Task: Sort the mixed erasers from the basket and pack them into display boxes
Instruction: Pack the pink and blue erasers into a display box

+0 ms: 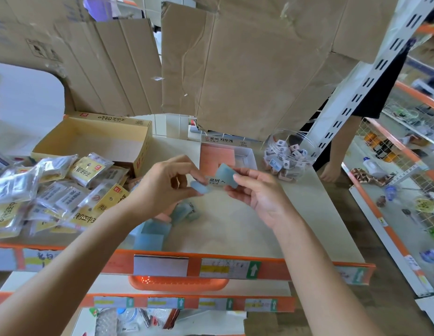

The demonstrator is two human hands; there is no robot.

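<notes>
My left hand (pixel 166 184) pinches a pale blue eraser (pixel 199 186) between thumb and fingers. My right hand (pixel 254 192) pinches a second pale blue eraser (pixel 225 172) just to its right. Both hover above the shelf, in front of a small white display box (pixel 245 156) with a pink layer of erasers inside. Several more blue erasers (pixel 160 229) lie loose on the shelf under my left forearm. An orange basket (pixel 178 283) sticks out on the lower shelf below.
A heap of yellow-labelled packets (pixel 53 190) fills the left of the shelf, beside an open yellow carton (pixel 97 139). A clear round tub (pixel 290 154) of small block erasers stands at right. Another person's arm (pixel 339 146) reaches down beyond it. Cardboard sheets hang behind.
</notes>
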